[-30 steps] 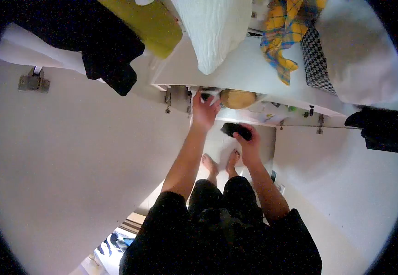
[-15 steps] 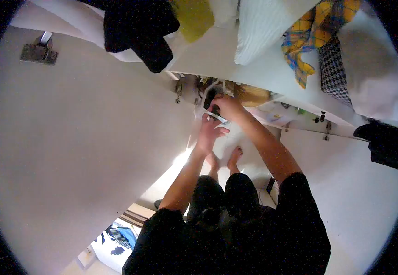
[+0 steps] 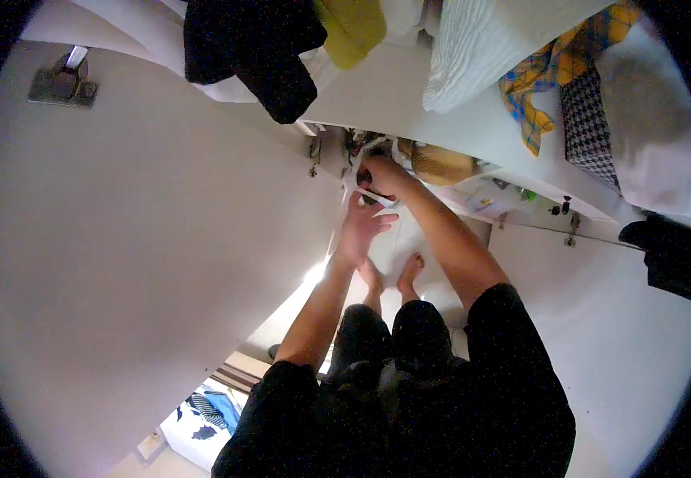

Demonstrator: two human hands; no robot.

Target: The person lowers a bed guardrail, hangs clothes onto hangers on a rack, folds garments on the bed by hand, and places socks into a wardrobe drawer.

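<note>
My left hand is raised in front of the cabinet, its fingers spread. One fingertip meets the white rim of what looks like a container with dark contents. Just above it, my right hand reaches in over that rim with curled fingers. Whatever those fingers hold is hidden and blurred. Beside my right hand, a tan woven basket or hat sits in the cabinet.
A large white door stands at left, and another door panel at right. Black cloth, a yellow plaid cloth and a houndstooth item rest on the shelf above. My bare feet are on the floor below.
My right hand has moved slightly left and deeper over the rim. My left hand stays nearly in place, its fingers a little more spread. The view has shifted slightly.
</note>
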